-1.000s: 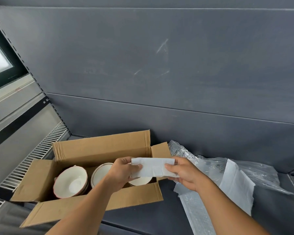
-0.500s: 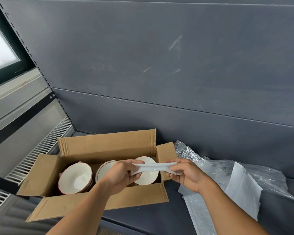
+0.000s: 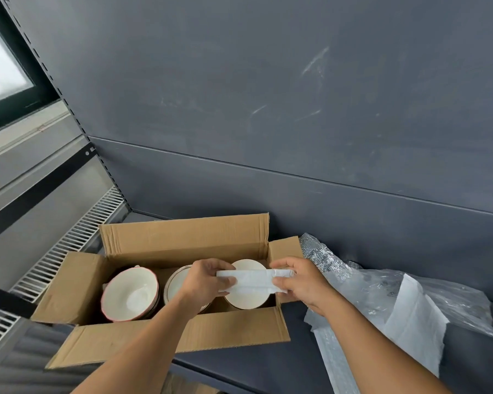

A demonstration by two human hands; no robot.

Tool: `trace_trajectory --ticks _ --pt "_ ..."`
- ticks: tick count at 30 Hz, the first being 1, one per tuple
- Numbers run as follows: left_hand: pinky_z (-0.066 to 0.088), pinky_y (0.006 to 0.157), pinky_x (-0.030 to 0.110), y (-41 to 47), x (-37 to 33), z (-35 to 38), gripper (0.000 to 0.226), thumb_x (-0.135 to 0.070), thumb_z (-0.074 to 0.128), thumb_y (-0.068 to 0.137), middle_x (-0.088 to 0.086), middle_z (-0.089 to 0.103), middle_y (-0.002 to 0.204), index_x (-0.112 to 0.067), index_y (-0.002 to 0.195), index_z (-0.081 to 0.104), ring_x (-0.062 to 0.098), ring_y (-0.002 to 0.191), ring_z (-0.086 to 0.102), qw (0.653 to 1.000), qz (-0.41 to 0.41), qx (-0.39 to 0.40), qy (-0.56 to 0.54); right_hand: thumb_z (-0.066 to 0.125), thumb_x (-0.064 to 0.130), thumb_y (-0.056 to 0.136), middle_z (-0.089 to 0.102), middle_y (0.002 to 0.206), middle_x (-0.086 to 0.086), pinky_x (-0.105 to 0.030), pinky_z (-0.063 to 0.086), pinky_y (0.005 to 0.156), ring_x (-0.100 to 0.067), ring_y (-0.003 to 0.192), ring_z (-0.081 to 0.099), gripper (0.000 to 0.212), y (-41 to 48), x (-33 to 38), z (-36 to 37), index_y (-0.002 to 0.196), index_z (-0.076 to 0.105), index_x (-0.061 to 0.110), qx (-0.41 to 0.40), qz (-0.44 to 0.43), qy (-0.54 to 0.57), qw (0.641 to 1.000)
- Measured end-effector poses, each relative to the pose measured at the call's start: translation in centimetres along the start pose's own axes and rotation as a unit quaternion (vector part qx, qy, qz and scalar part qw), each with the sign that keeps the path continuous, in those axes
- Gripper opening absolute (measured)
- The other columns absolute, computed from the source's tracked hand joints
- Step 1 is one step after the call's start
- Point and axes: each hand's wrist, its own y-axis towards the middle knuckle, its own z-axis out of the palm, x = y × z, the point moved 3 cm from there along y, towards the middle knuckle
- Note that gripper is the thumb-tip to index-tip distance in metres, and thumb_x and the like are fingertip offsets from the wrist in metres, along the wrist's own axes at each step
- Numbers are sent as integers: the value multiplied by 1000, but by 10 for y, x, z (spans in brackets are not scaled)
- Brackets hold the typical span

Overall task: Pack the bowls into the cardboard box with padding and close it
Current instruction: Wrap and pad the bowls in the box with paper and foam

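**A:** Where do we find the bowls?

**B:** All three sit in a row inside the cardboard box (image 3: 182, 243), whose flaps are open; we see the pink-rimmed bowl (image 3: 130, 294) at the left end, the middle bowl (image 3: 175, 282) partly hidden behind the left wrist, and the right-hand bowl (image 3: 246, 298) at the right end.

**A:** And what do we make of the hands?

**B:** We see both on the folded white padding (image 3: 254, 281), which is held roughly level over the right-hand bowl; the left hand (image 3: 204, 280) pinches its left end, thumb on the near face and fingers curled over the top; the right hand (image 3: 299, 285) pinches the right end in the same way; whether the padding touches the bowl's rim we cannot tell.

**A:** What else do we have around the box?

**B:** The box stands on a dark shelf (image 3: 268, 365) against a dark back panel (image 3: 268, 109); just to its right we see crumpled clear plastic wrap (image 3: 382, 294), with a white foam sheet (image 3: 413, 322) lying among it.
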Motion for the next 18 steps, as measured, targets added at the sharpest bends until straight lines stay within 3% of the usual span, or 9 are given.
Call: trace_trajectory --ticks 4,9,14,18 --pt "57 67 23 12 -2 -6 8 -13 71 87 -2 70 89 -21 85 71 16 84 65 994 40 -43 94 67 5 88 67 93 8 -10 45 56 -8 82 62 19 15 6 5 91 70 24 -51 -53 -120 990" --pt "40 58 13 29 -6 -13 11 -16 64 92 -7 69 88 -22 94 73 8 79 60 975 74 -80 193 66 23 83 68 88 17 -33 54 76 -9 86 63 18 43 4 16 77 64 40 -104 -47 -216 970" --pt "34 53 11 50 -6 -18 15 -15 60 95 -6 63 85 -22 104 70 12 77 59 964 80 -125 220 61 23 92 63 86 16 -24 46 60 -11 79 59 12 65 13 24 90 64 34 -140 -63 -269 951" --pt "35 54 12 63 1 -15 20 -25 59 96 -7 67 98 -26 113 69 8 73 56 948 86 -152 265 60 29 95 65 88 13 -33 51 67 -16 83 60 8 78 15 29 98 64 34 -168 -100 -371 908"
